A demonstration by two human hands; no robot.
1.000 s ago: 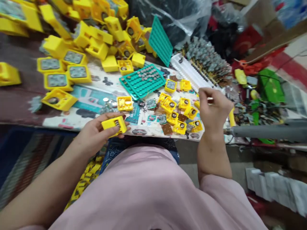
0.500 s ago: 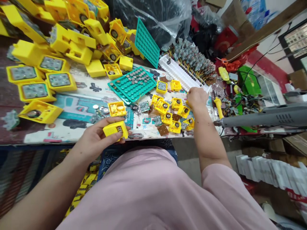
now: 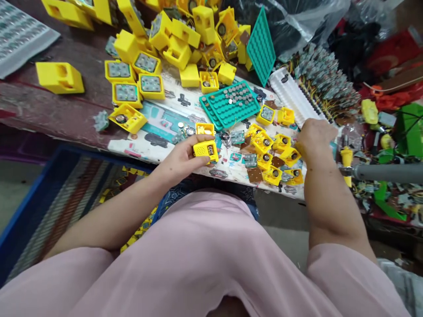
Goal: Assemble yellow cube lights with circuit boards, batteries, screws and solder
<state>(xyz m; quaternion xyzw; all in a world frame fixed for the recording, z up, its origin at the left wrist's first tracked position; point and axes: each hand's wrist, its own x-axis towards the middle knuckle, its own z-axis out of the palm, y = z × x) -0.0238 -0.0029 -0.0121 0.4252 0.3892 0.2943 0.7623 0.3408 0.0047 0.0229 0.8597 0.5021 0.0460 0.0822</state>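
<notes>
My left hand (image 3: 183,158) is closed around a small yellow plastic casing (image 3: 203,149) whose face has rows of tiny holes and a slot with metal parts. Just behind it lies an open yellow casing (image 3: 205,129). My right hand (image 3: 317,137) is at the near end of a long white foam tray (image 3: 294,97), fingers curled and pointing away. Its fingertips are hidden, so what they hold does not show. To its left, several open yellow casings (image 3: 264,141) with round metal parts lie among brown squares (image 3: 254,175).
Teal dimpled trays (image 3: 214,110) carry small round metal discs. Yellow casings (image 3: 180,50) are heaped at the back left. Wired grey parts (image 3: 325,75) line the foam tray. At right, a grey rod-like tool (image 3: 386,173) juts in near a yellow-handled tool (image 3: 346,158).
The view has swung left, so the table's things appear farther right, and more of its left side shows. Both hands keep roughly their places; the left still holds the yellow casing.
</notes>
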